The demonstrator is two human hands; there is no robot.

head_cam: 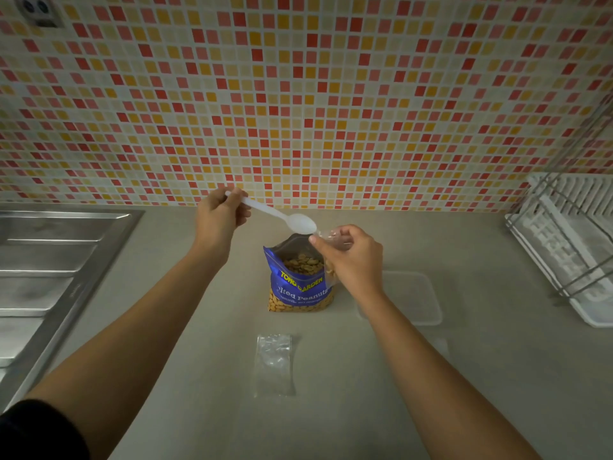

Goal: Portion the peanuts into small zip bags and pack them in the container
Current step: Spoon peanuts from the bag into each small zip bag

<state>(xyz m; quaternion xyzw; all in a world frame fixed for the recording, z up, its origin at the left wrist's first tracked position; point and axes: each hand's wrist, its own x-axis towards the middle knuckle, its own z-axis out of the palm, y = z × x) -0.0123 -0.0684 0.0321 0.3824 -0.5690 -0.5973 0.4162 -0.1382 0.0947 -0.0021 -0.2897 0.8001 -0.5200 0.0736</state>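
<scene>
An open blue peanut bag [300, 287] stands on the counter, peanuts visible inside. My left hand [219, 215] grips the handle of a white plastic spoon [282, 216], whose bowl is at the mouth of a small clear zip bag [331, 237]. My right hand [351, 257] pinches that zip bag just above and to the right of the peanut bag; peanuts show in its lower part. An empty zip bag [273, 363] lies flat on the counter in front. A clear plastic container [411, 297] sits to the right, partly behind my right arm.
A steel sink drainboard [49, 260] fills the left side. A white dish rack [570, 247] with a wire frame stands at the right edge. The mosaic-tiled wall [298, 94] rises behind the beige counter [365, 393].
</scene>
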